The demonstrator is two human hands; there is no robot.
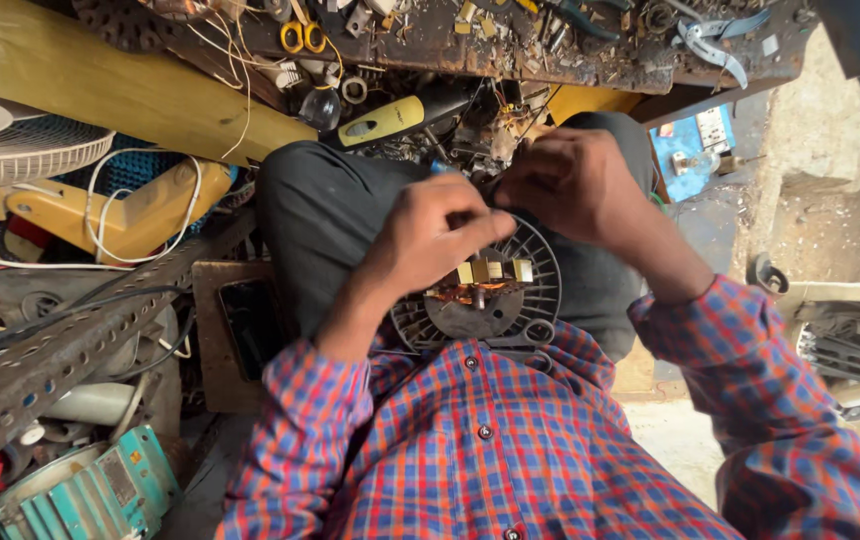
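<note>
A round grey fan motor point(480, 295) with a slotted plastic housing, copper windings and brass-coloured blocks lies on my lap, against my dark trousers point(320, 215). My left hand point(430, 235) is over the motor's upper left. Its fingers are pinched together on a small tool whose blue tip point(437, 167) shows above the knuckles. My right hand point(570, 185) is curled at the motor's far rim, fingers closed on its edge, and what lies under them is hidden. My plaid sleeves fill the bottom of the view.
A cluttered workbench point(570, 60) with pliers, scissors and small parts runs along the top. A yellow-black tool point(390, 120) lies beside my knee. A wooden beam point(100, 80), a white fan grille point(20, 150), a perforated metal bar point(50, 360) and a teal device point(90, 490) crowd the left.
</note>
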